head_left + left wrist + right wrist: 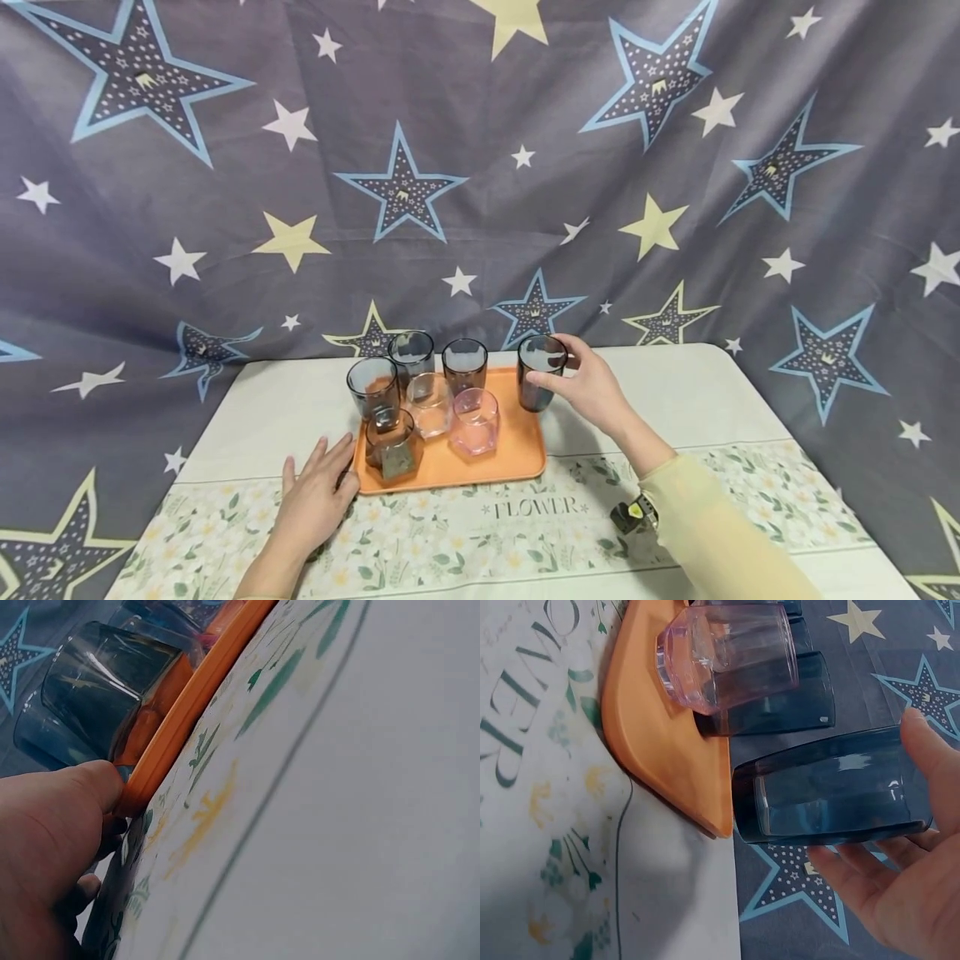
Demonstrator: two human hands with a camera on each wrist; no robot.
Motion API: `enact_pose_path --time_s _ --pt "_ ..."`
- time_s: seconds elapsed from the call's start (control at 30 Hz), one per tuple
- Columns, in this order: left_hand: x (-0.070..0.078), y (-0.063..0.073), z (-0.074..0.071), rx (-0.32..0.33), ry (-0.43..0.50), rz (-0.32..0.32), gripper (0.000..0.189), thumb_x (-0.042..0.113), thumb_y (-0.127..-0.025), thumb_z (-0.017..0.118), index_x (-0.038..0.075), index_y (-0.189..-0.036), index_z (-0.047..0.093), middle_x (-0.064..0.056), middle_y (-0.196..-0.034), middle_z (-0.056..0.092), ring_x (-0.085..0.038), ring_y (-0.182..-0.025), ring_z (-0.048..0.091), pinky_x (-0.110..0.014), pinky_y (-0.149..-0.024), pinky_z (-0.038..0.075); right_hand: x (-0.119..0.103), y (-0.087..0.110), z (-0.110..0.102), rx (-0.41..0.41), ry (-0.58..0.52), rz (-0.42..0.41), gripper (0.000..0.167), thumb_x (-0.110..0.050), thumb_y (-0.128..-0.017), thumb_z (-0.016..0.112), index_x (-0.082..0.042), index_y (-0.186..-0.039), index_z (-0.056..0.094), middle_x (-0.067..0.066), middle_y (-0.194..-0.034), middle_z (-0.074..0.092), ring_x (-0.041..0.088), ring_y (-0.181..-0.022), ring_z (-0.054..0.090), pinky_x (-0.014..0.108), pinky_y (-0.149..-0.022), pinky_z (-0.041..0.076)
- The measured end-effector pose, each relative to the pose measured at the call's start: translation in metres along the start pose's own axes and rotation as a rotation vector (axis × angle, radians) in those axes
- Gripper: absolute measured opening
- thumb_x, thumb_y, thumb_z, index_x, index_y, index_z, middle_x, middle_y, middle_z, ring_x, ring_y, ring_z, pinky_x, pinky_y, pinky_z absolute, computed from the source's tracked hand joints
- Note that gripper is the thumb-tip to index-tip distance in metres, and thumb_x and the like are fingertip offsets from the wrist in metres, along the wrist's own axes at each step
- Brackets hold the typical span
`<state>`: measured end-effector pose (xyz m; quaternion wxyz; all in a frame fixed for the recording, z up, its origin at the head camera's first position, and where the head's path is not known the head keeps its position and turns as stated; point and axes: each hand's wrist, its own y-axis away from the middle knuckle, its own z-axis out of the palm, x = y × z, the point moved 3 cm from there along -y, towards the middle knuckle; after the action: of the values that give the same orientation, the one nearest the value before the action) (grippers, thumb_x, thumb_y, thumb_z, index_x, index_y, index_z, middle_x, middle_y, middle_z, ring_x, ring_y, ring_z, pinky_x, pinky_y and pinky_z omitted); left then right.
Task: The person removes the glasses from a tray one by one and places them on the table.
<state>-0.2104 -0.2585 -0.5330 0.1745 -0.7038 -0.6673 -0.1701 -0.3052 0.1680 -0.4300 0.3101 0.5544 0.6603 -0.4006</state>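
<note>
My right hand (592, 387) grips a tall dark blue glass (542, 383), thumb on the near side and fingers behind it. In the right wrist view this glass (825, 791) is beyond the right end of the orange tray (517, 462). My left hand (315, 500) lies at the tray's left edge with fingers spread, and its thumb (101, 784) touches the rim in the left wrist view. On the tray stand a pink glass (475, 433), a clear glass (429, 417) and a short dark glass (393, 454) with a faceted base.
More tall dark glasses stand behind on the tray: one at the left (372, 387), one at the back (411, 354) and one in the middle (465, 362). The table (675, 383) wears a white, flower-printed cloth. A star-patterned curtain (480, 108) hangs behind it.
</note>
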Motion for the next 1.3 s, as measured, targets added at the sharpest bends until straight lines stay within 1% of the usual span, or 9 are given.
enact_pose_path --time_s 0.17,0.3,0.4,0.47,0.63,0.83,1.0,1.13,1.3 --pt "-0.001 0.002 0.000 0.003 -0.010 -0.011 0.055 0.022 -0.113 0.052 0.000 -0.163 0.052 -0.017 -0.171 0.046 -0.049 -0.164 0.024 -0.080 -0.124 -0.008 0.002 -0.002 -0.009 0.008 0.024 0.009 0.092 -0.047 -0.087 0.096 -0.011 -0.161 0.053 0.014 -0.151 0.063 0.039 -0.135 0.065 0.051 -0.100 0.060" --pt "-0.001 0.006 0.003 0.026 -0.044 -0.001 0.054 0.023 -0.114 0.051 0.000 -0.163 0.051 -0.018 -0.170 0.047 -0.050 -0.163 0.026 -0.081 -0.124 -0.005 0.008 -0.005 -0.018 0.022 0.049 0.018 0.093 -0.049 -0.087 0.095 -0.012 -0.162 0.053 0.014 -0.149 0.064 0.038 -0.134 0.064 0.053 -0.103 0.057" --pt "-0.002 0.008 0.005 0.035 -0.068 0.007 0.055 0.025 -0.116 0.049 0.002 -0.166 0.049 -0.018 -0.170 0.047 -0.050 -0.162 0.027 -0.081 -0.124 -0.004 0.015 -0.007 -0.024 0.035 0.049 0.024 0.092 -0.050 -0.089 0.093 -0.011 -0.162 0.052 0.015 -0.147 0.065 0.039 -0.134 0.062 0.056 -0.108 0.053" --pt "-0.002 0.009 0.006 0.033 -0.075 0.006 0.056 0.026 -0.117 0.048 0.004 -0.168 0.046 -0.018 -0.171 0.046 -0.050 -0.163 0.026 -0.081 -0.124 -0.005 0.020 -0.007 -0.028 0.045 0.045 0.029 0.089 -0.050 -0.091 0.092 -0.010 -0.161 0.053 0.016 -0.146 0.064 0.039 -0.133 0.060 0.057 -0.109 0.051" --pt "-0.001 0.011 0.008 0.032 -0.088 0.005 0.057 0.031 -0.118 0.048 0.007 -0.169 0.045 -0.015 -0.172 0.046 -0.050 -0.163 0.027 -0.081 -0.124 -0.005 0.035 -0.011 -0.034 0.075 0.039 0.038 0.082 -0.046 -0.095 0.089 -0.005 -0.157 0.055 0.018 -0.145 0.065 0.039 -0.132 0.058 0.054 -0.109 0.049" --pt "-0.002 0.012 0.009 0.034 -0.103 0.018 0.060 0.039 -0.119 0.048 0.010 -0.171 0.043 -0.014 -0.172 0.045 -0.050 -0.163 0.026 -0.081 -0.124 -0.005 0.050 -0.020 -0.037 0.097 0.044 0.064 0.082 -0.043 -0.096 0.090 -0.004 -0.158 0.053 0.018 -0.145 0.064 0.037 -0.129 0.058 0.050 -0.107 0.049" --pt "-0.004 0.010 0.010 0.021 -0.118 0.006 0.063 0.046 -0.119 0.043 0.012 -0.173 0.040 -0.013 -0.174 0.041 -0.050 -0.164 0.023 -0.080 -0.124 -0.006 0.055 -0.029 -0.036 0.097 0.046 0.072 0.084 -0.047 -0.094 0.090 -0.005 -0.157 0.054 0.016 -0.145 0.064 0.036 -0.130 0.059 0.050 -0.108 0.049" --pt "-0.004 0.008 0.008 0.022 -0.117 0.007 0.064 0.047 -0.119 0.043 0.012 -0.173 0.039 -0.014 -0.174 0.041 -0.050 -0.164 0.023 -0.080 -0.124 -0.006 0.058 -0.033 -0.036 0.096 0.046 0.079 0.084 -0.047 -0.094 0.090 -0.006 -0.158 0.053 0.016 -0.147 0.063 0.036 -0.130 0.059 0.050 -0.109 0.049" --pt "-0.003 0.007 0.006 0.036 -0.112 0.032 0.064 0.048 -0.119 0.043 0.012 -0.172 0.041 -0.014 -0.173 0.043 -0.051 -0.163 0.025 -0.082 -0.124 -0.004 0.062 -0.034 -0.034 0.097 0.034 0.089 0.084 -0.044 -0.095 0.090 -0.004 -0.158 0.053 0.018 -0.148 0.063 0.037 -0.129 0.060 0.049 -0.108 0.049"
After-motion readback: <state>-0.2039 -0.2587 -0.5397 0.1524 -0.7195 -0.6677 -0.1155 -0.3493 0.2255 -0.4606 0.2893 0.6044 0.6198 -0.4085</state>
